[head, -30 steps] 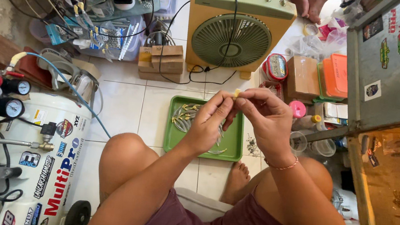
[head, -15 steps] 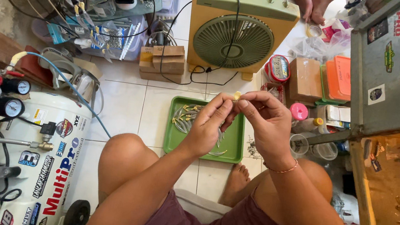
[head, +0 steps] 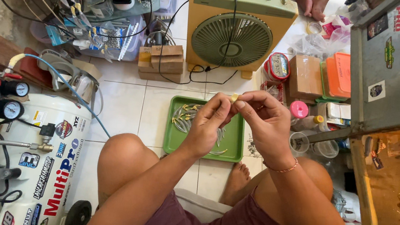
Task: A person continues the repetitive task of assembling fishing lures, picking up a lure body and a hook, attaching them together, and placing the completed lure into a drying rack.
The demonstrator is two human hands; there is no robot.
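Both hands meet above the green tray (head: 235,143) — my left hand (head: 207,126) and right hand (head: 266,121) pinch one small yellowish piece (head: 233,98) between fingertips, right slightly nearer.

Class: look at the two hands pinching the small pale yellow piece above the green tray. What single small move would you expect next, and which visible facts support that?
Probably a small twist or push of the fingertips to seat the small pale yellow piece. The left hand and right hand meet on it at their fingertips, above the green rectangular plastic tray, where similar thin parts lie.
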